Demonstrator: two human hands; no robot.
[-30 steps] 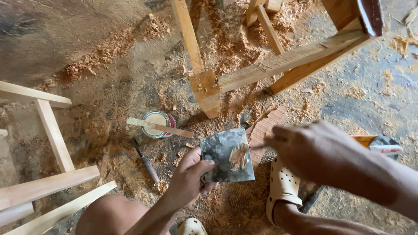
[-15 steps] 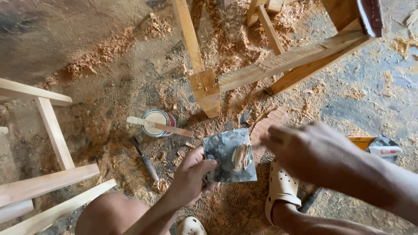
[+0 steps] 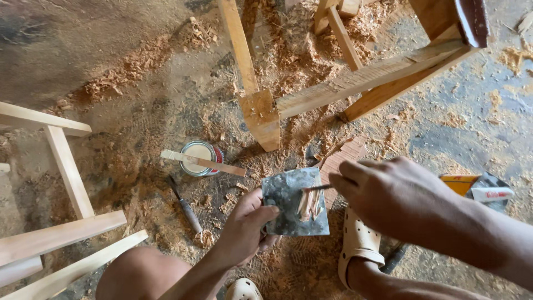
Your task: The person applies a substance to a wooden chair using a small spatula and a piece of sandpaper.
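Filler, a pale tan smear [image 3: 308, 204], now sits at the right of the grey metal plate [image 3: 288, 194], streakier and longer than a second ago, so the mixing looks under way. My left hand [image 3: 244, 230] grips the plate's near-left corner, thumb on top. My right hand [image 3: 397, 194] has closed in from the right, fingers curled around a thin blade [image 3: 317, 188] (mostly hidden) touching the smear. Far left on the sawdust floor [image 3: 139, 133] stands an open tin [image 3: 198, 158] with a stick [image 3: 202, 163] across it.
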